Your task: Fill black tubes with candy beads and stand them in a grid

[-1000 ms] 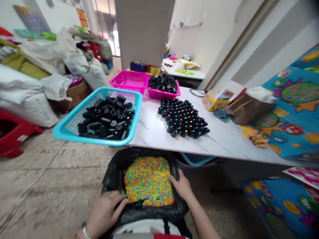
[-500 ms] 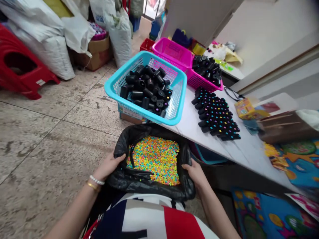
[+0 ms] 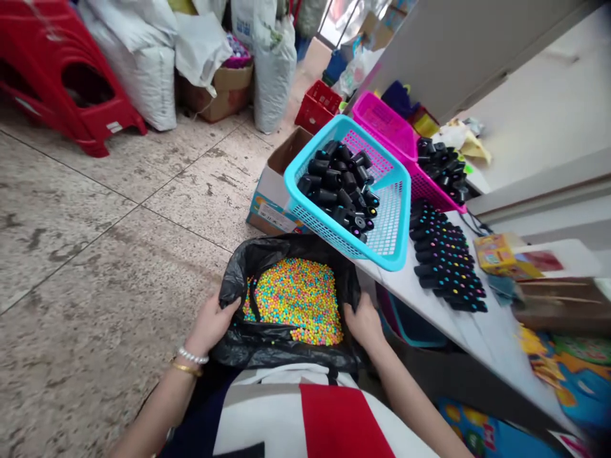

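Observation:
My left hand point(image 3: 214, 323) grips the left edge of a black plastic bag point(image 3: 281, 355), its fingers closed on the folded film. On the opposite side, my right hand point(image 3: 364, 321) is closed on the bag's right edge. The bag lines a box-shaped container, whose walls are hidden under the film. Inside lies a layer of small round beads point(image 3: 296, 299) in yellow, pink, blue and orange. Just beyond the bag, a light blue basket point(image 3: 396, 251) rests on the table corner, tilted in view, with many black plastic cylinders point(image 3: 341, 184) heaped in it.
Rows of black cylinders with coloured dots point(image 3: 446, 257) lie on the white table point(image 3: 496, 346). Behind are a pink basket point(image 3: 386, 127) and a red crate point(image 3: 319, 105). A cardboard box point(image 3: 272, 203) stands on the floor. Red stools point(image 3: 71, 70) and white sacks point(image 3: 274, 76) are at upper left.
The view has swung left, so the baskets and table appear further right. Both hands still hold the bag; the right fingers have shifted slightly along its edge.

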`<action>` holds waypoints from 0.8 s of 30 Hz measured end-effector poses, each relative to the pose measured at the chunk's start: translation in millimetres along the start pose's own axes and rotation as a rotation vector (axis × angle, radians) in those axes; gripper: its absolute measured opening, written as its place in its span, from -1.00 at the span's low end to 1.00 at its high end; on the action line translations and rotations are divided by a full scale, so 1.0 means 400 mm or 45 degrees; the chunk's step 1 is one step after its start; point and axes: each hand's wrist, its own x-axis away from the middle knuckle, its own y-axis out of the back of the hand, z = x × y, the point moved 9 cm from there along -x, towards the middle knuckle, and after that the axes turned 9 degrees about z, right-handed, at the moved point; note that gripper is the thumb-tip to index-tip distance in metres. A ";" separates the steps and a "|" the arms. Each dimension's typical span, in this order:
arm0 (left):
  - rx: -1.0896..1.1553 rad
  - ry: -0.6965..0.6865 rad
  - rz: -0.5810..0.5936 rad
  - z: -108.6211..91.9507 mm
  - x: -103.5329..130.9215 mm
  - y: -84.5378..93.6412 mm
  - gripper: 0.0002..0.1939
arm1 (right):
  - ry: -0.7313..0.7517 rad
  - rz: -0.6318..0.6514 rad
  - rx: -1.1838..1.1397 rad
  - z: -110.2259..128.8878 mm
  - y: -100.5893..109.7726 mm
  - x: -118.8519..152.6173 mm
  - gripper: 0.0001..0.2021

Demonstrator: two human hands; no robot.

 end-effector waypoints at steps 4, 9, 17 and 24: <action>-0.029 -0.021 -0.042 -0.017 0.046 -0.001 -0.58 | 0.611 -0.096 0.396 0.174 -0.036 0.028 -0.45; -0.078 0.020 -0.051 -0.015 0.127 -0.030 -0.63 | 0.286 0.252 0.246 0.133 -0.125 -0.076 -0.53; -0.008 -0.027 0.027 -0.021 0.093 -0.092 -0.64 | 0.588 0.451 -0.020 0.082 -0.111 -0.006 -0.62; -0.186 -0.040 0.102 -0.079 0.065 -0.129 -0.70 | 0.451 0.328 0.112 -0.051 -0.106 0.023 -0.71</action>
